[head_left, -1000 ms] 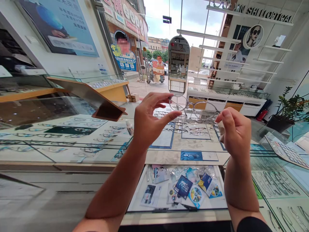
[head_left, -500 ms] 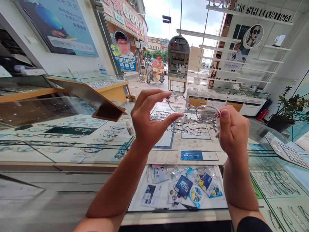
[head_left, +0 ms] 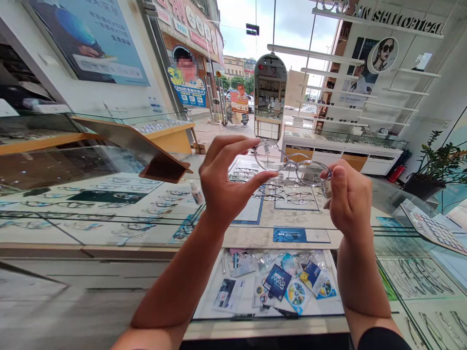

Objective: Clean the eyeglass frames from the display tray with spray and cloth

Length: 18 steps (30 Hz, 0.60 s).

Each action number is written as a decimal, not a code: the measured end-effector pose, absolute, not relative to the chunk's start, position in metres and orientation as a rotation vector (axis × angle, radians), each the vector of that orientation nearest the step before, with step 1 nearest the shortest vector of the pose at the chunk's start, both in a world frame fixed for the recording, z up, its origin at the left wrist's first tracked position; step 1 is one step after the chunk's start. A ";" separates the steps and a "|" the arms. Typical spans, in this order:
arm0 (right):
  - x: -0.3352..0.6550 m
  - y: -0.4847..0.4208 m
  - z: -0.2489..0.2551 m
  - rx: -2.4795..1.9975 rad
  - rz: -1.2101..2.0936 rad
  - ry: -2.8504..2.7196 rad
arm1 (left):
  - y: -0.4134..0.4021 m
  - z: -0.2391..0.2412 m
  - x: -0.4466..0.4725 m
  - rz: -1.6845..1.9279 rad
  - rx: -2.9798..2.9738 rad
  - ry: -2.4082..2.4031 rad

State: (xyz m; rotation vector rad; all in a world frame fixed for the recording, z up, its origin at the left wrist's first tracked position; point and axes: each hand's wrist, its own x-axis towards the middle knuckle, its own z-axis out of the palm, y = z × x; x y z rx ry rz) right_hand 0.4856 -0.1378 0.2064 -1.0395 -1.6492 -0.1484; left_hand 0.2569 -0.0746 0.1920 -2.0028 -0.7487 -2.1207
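A pair of clear-framed eyeglasses (head_left: 291, 163) is held up over the counter between my hands. My left hand (head_left: 228, 180) pinches the left rim, with fingertips at its top and the thumb at its lower edge. At the other end, my right hand (head_left: 348, 194) is closed around the outer edge of the right rim. A small greyish-white piece, perhaps cloth, shows beneath the right fingers; most of it is hidden. Below the eyeglasses, rows of spectacle frames (head_left: 299, 197) lie on the glass counter (head_left: 251, 238). A small white bottle (head_left: 197, 193) stands left of my left wrist.
An open drawer (head_left: 213, 316) nearest me contains cards, leaflets and plastic packets. A brown tilted stand (head_left: 164, 165) is at left. An arched mirror (head_left: 270, 97) stands beyond the counter. At right are a display board (head_left: 434, 226) and a potted plant (head_left: 426, 170).
My right hand has shifted slightly left, and the right side of the eyeglasses has turned a little. My left hand has barely moved and keeps its pinch.
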 end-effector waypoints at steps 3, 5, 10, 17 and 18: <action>0.483 -0.138 0.207 -1.000 -0.060 -1.653 | -0.075 0.191 0.257 -2.122 -2.006 -0.754; 0.481 -0.138 0.206 -0.960 0.012 -1.646 | -0.074 0.191 0.257 -2.119 -2.010 -0.757; 0.481 -0.135 0.204 -0.911 0.129 -1.620 | -0.074 0.190 0.257 -2.120 -2.022 -0.724; 0.478 -0.131 0.204 -0.875 0.096 -1.557 | -0.084 0.194 0.264 -2.165 -2.117 -0.754; 0.478 -0.130 0.203 -0.864 0.083 -1.550 | -0.086 0.194 0.265 -2.169 -2.134 -0.752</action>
